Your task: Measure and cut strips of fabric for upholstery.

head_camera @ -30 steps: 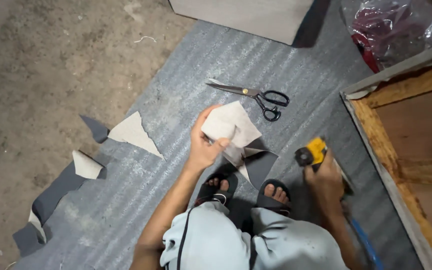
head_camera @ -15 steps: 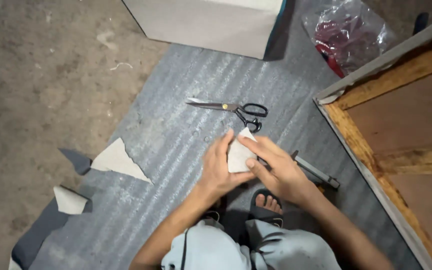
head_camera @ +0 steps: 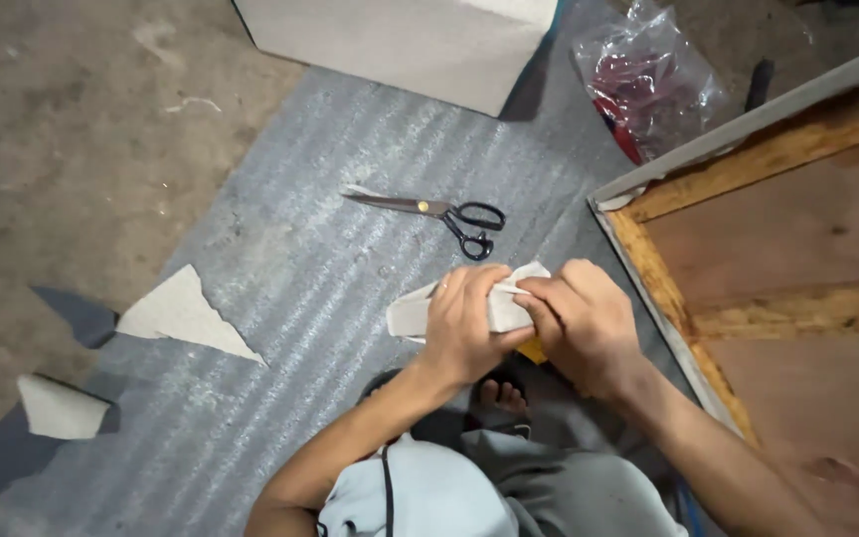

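While my left hand (head_camera: pixel 464 323) and right hand (head_camera: pixel 579 323) pinch the pale scrap (head_camera: pixel 410 316) taut between closed fingers, black-handled scissors (head_camera: pixel 439 214) lie just beyond it.

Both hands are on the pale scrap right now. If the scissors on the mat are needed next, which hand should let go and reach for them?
Probably the left hand: the scissors lie just beyond it. The right hand sits further off and pinches the scrap.
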